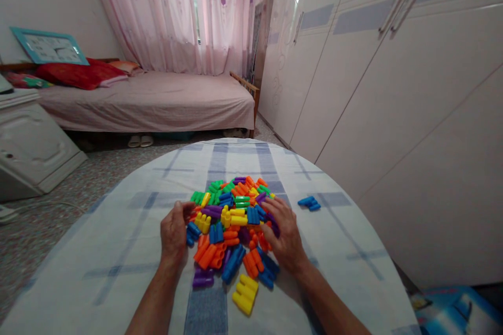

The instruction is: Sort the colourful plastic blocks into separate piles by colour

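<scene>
A heap of plastic building pieces (238, 218) in orange, blue, green, yellow and purple covers the middle of the round table; many look like short tubes joined side by side. My left hand (173, 233) rests at the heap's left edge, its fingers curved loosely against the outer pieces. Over the right side lies my right hand (286, 230), fingers apart and touching the heap, with nothing gripped. Nearest to me is a yellow piece (245, 294), beside a purple piece (203, 278). One blue piece (309, 203) sits apart, right of my right hand.
A white and blue checked cloth (129, 230) covers the table (346, 272). Beyond it stands a bed (157, 97) with a blue-framed clock (51, 47) on it. Wardrobe doors (373, 89) rise close on the right. A white cabinet (33, 141) is at left.
</scene>
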The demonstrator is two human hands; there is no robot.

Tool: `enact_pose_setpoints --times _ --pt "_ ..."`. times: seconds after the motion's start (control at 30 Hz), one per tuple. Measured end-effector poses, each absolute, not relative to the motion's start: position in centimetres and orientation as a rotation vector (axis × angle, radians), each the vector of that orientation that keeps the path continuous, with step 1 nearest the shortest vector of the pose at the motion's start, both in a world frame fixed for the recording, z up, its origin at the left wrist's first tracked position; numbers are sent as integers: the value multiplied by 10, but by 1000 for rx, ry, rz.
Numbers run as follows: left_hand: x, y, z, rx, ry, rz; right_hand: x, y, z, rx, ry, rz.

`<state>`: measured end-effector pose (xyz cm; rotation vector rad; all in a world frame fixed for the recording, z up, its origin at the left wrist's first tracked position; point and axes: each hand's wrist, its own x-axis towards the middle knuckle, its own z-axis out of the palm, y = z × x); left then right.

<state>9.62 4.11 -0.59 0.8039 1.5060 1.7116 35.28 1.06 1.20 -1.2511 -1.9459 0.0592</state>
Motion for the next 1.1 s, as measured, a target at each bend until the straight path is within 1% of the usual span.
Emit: enact_pose_setpoints --times 0.1,0.23,0.63,0.93,1.1 --pt "96 42 -7 794 1499 1726 337 8 13 -1259 -2061 143" --pt "95 43 -10 791 1495 1723 336 9 12 -1267 -2070 201" --pt "93 42 -10 808 1511 1690 334 7 17 -1318 -1959 210" --pt "93 43 -10 783 1514 1685 337 8 21 -1148 -1803 260" --pt "93 44 -10 779 1517 1693 377 30 19 -1326 -1511 159"
